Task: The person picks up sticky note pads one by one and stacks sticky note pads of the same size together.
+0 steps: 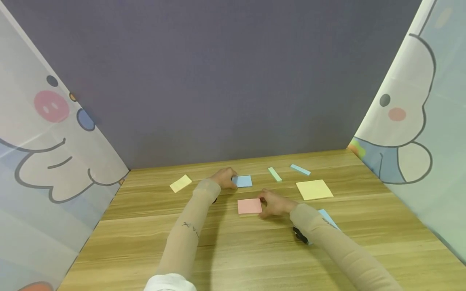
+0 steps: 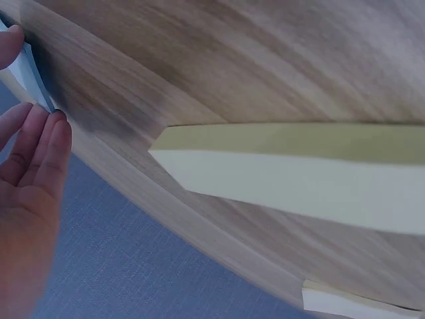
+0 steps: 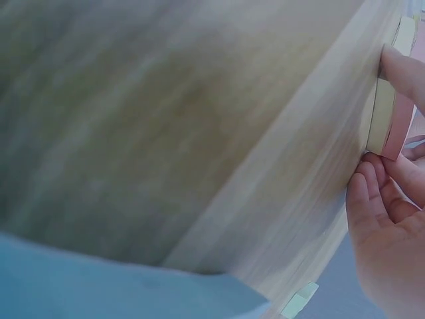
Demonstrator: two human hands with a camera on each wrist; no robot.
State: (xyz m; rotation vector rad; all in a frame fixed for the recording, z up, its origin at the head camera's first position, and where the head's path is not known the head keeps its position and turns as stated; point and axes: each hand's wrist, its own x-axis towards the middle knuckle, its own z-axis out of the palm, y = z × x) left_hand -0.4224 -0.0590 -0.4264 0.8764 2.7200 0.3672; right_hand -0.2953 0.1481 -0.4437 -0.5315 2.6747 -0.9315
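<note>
My left hand (image 1: 225,178) pinches the left side of a light blue sticky note pad (image 1: 244,181) near the back of the table. In the left wrist view, thumb and fingers lie at opposite edges of this blue pad (image 2: 28,70). Closer to the front, my right hand (image 1: 274,203) grips the right side of a pink sticky note pad (image 1: 249,205). A yellow pad (image 3: 380,114) lies directly beneath the pink one, shown in the right wrist view. There the thumb and fingers hold the stacked pads at their edges.
A small yellow pad (image 1: 181,183) lies at the left. Narrow green (image 1: 274,174) and blue (image 1: 300,169) strips lie at the back right, near a large yellow pad (image 1: 314,190). Another blue pad (image 1: 329,219) is partly under my right forearm. A dark partition (image 1: 233,89) stands behind.
</note>
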